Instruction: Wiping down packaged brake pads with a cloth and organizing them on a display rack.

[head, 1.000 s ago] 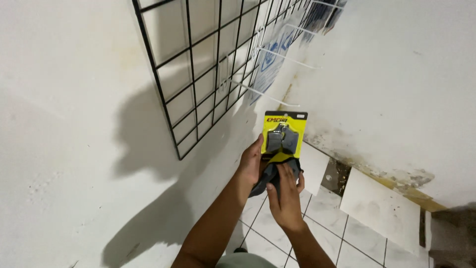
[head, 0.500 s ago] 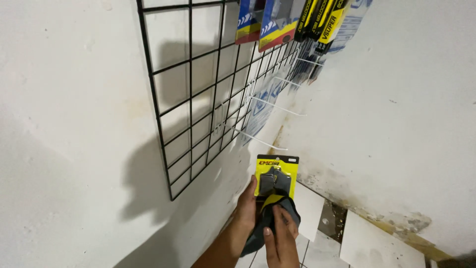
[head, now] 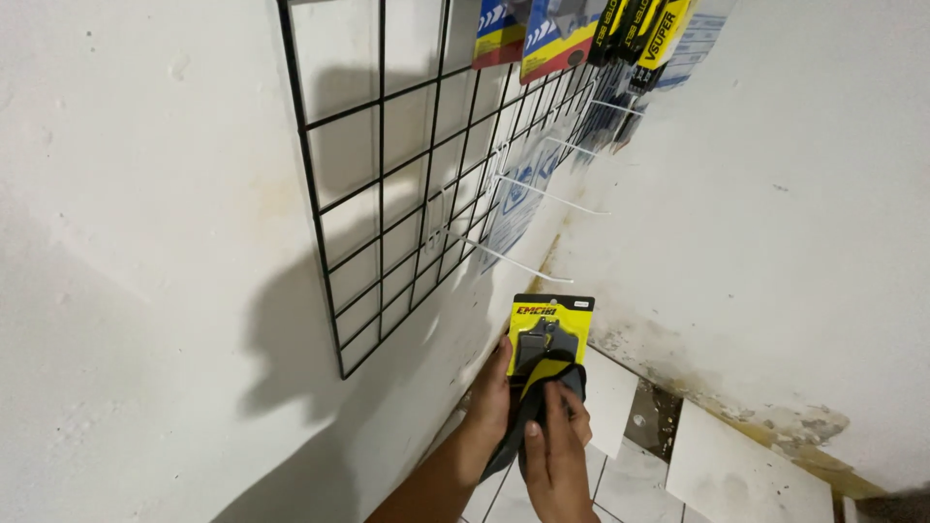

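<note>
A white plaster wall (head: 145,242) fills the left of the view and meets a second, stained white wall (head: 775,242) in a corner, with pale floor tiles (head: 736,465) below. A black wire grid panel (head: 387,194) hangs on the left wall, with white wire hooks (head: 504,254) jutting out from it. Near the top, colourful carded packages (head: 552,34) hang on the grid.

Low in the middle, the left hand (head: 489,407) grips the left edge of a yellow and black blister pack (head: 549,334), fingers curled behind it. The pack stands upright just below the lowest hook, apart from it. The right hand (head: 557,450) presses a dark cloth (head: 538,402) against the pack's lower front, fingers closed on the cloth.
</note>
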